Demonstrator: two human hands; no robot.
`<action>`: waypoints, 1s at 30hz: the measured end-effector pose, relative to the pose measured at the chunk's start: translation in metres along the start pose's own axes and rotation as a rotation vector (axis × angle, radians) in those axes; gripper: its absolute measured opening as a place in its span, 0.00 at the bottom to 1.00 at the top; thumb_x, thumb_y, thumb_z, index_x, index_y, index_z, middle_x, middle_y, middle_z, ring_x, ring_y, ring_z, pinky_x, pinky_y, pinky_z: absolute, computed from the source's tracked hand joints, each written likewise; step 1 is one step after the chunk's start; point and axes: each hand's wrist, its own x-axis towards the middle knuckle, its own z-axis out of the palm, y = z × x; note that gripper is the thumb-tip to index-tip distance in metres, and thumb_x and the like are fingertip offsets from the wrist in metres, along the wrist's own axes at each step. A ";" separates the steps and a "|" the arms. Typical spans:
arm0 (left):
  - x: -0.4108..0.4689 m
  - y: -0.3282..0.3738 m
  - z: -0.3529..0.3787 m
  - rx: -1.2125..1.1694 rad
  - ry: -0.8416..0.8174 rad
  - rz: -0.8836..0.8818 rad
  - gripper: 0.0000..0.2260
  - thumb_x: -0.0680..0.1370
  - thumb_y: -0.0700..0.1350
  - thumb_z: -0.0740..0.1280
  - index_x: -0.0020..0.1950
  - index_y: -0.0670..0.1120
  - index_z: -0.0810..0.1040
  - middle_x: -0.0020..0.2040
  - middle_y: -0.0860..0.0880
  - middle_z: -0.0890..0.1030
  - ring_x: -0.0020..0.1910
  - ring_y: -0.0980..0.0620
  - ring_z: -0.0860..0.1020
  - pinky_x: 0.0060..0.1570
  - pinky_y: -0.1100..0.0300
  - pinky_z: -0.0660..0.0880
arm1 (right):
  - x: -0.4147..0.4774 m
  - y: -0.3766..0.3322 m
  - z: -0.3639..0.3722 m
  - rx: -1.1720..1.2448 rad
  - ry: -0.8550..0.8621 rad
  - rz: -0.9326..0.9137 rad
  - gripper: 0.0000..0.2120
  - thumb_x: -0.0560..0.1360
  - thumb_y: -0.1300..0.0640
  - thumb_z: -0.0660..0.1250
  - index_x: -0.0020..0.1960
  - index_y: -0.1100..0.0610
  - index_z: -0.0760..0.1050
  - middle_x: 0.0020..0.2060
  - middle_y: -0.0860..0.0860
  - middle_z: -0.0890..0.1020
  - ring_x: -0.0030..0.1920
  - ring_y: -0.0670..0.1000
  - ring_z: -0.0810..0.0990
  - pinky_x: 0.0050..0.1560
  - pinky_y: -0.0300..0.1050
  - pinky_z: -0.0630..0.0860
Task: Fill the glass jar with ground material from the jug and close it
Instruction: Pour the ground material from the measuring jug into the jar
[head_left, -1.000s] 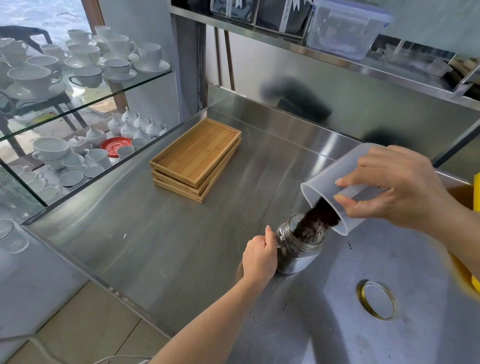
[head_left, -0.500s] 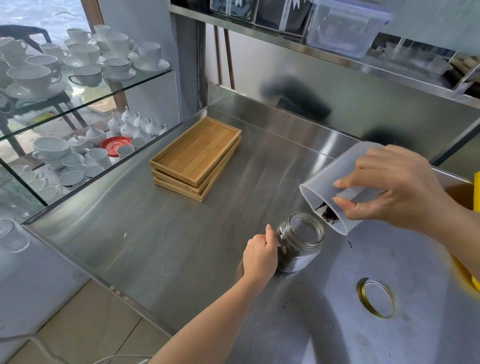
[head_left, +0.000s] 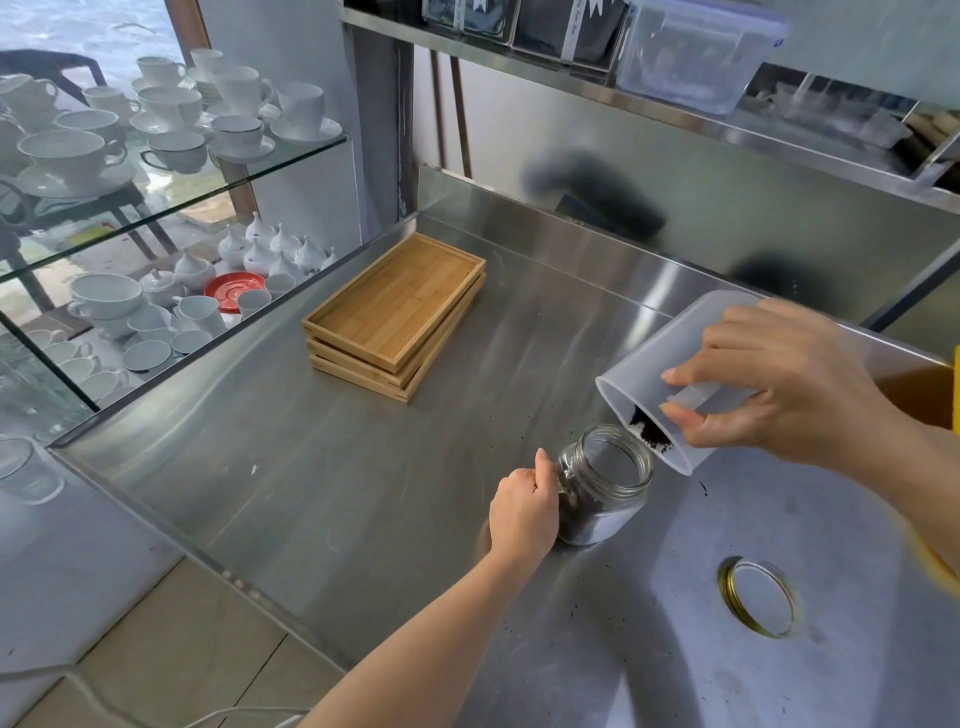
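Note:
A small glass jar (head_left: 605, 483) stands upright on the steel counter, with dark ground material in its lower part. My left hand (head_left: 524, 512) grips its handle on the left side. My right hand (head_left: 779, 384) holds a translucent plastic jug (head_left: 654, 364) tipped mouth-down just above and right of the jar's opening. A little dark ground material (head_left: 649, 431) clings at the jug's lower lip. The jar's gold-rimmed lid (head_left: 759, 597) lies flat on the counter to the lower right.
Stacked wooden trays (head_left: 395, 306) sit at the back left of the steel counter (head_left: 363, 493). Glass shelves (head_left: 171, 208) with white cups and teapots stand to the left. A steel shelf above carries a plastic box (head_left: 691, 52). Dark specks dot the counter near the jar.
A thick stream of ground material was pouring into the jar; it has stopped, and only a small residue stays at the jug's lip. Both hands have kept their places.

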 end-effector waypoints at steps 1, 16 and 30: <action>0.000 0.000 0.000 -0.003 -0.001 0.000 0.25 0.81 0.50 0.53 0.25 0.45 0.52 0.23 0.49 0.58 0.25 0.49 0.58 0.28 0.52 0.56 | 0.000 0.000 0.000 -0.002 -0.001 -0.003 0.14 0.69 0.50 0.67 0.32 0.60 0.80 0.22 0.56 0.72 0.24 0.56 0.69 0.27 0.47 0.68; 0.001 -0.001 0.001 -0.016 -0.006 -0.005 0.24 0.81 0.50 0.53 0.26 0.45 0.52 0.24 0.49 0.59 0.26 0.49 0.58 0.33 0.53 0.57 | 0.000 0.001 0.000 -0.022 0.019 0.016 0.14 0.68 0.51 0.66 0.32 0.60 0.80 0.21 0.56 0.71 0.23 0.56 0.68 0.27 0.45 0.66; 0.001 0.000 0.000 -0.014 -0.014 0.003 0.25 0.81 0.50 0.53 0.26 0.46 0.52 0.24 0.49 0.59 0.26 0.50 0.58 0.35 0.54 0.58 | -0.002 -0.003 0.001 -0.049 0.008 -0.014 0.14 0.70 0.51 0.66 0.31 0.59 0.79 0.22 0.55 0.71 0.24 0.55 0.67 0.31 0.44 0.56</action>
